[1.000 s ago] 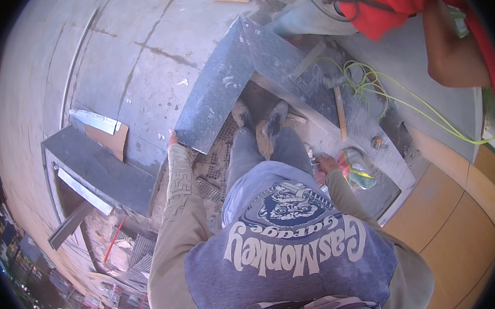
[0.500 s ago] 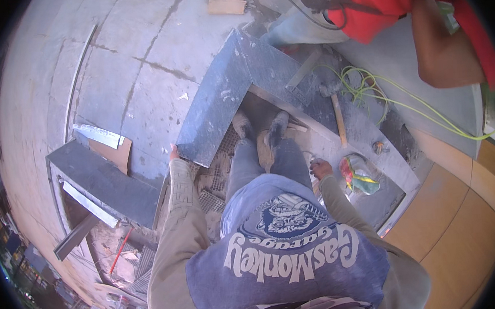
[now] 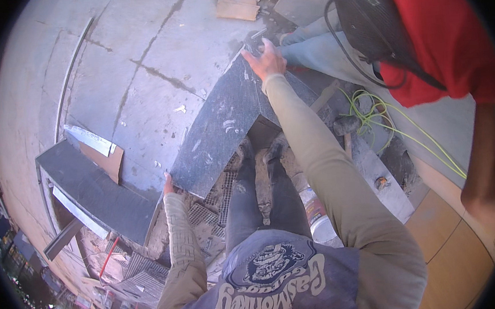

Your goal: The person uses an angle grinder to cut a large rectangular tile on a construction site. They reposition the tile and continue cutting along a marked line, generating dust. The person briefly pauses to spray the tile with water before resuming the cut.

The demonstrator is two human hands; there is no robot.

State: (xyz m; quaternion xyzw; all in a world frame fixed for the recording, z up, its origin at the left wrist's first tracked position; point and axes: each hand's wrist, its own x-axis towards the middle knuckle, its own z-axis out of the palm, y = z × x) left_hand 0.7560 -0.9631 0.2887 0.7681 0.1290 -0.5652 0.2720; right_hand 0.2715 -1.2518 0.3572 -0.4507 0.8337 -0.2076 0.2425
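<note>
on stone slab (image 3: 222,122), left hand (image 3: 168,185), right hand (image 3: 265,61)

Outdoor constr. site, stonework underway: dark granite slab (image 3: 222,127) laid over mortar bed w/ wire mesh (image 3: 214,208), concrete paving (image 3: 138,64), yellow-green cord (image 3: 394,121) strewn.

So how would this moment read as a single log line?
left hand: on near corner of dark stone slab | right hand: on slab's far end | co-worker in red shirt: beside | grips: cannot tell
</note>
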